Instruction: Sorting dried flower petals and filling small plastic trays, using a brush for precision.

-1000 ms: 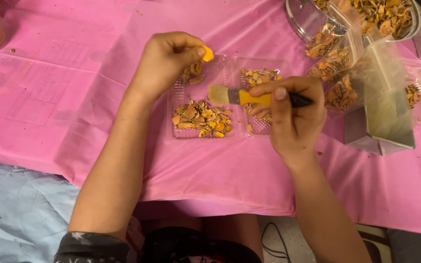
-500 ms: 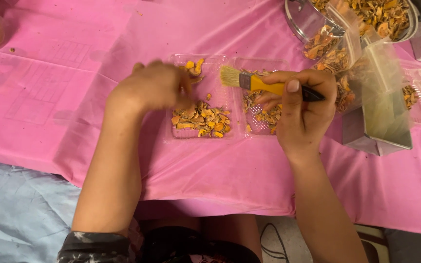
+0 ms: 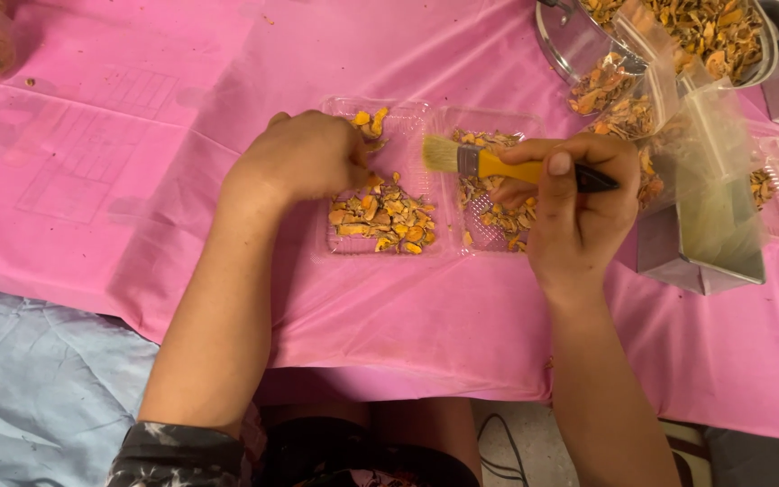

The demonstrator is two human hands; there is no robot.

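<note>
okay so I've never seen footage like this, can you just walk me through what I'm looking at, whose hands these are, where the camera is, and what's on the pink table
There is no machine here. The camera sits on a person's head and looks down, so the two arms reaching up from the bottom are that person's own hands.

The left hand reaches into a clear plastic tray holding orange and yellow dried pieces. The right hand grips a small brush with a yellow and black handle; its pale bristles point left over a second clear tray of the same pieces.

Both trays lie on a pink tablecloth. At the upper right stand a metal pot full of similar pieces, a clear plastic bag and a metal box.
</note>
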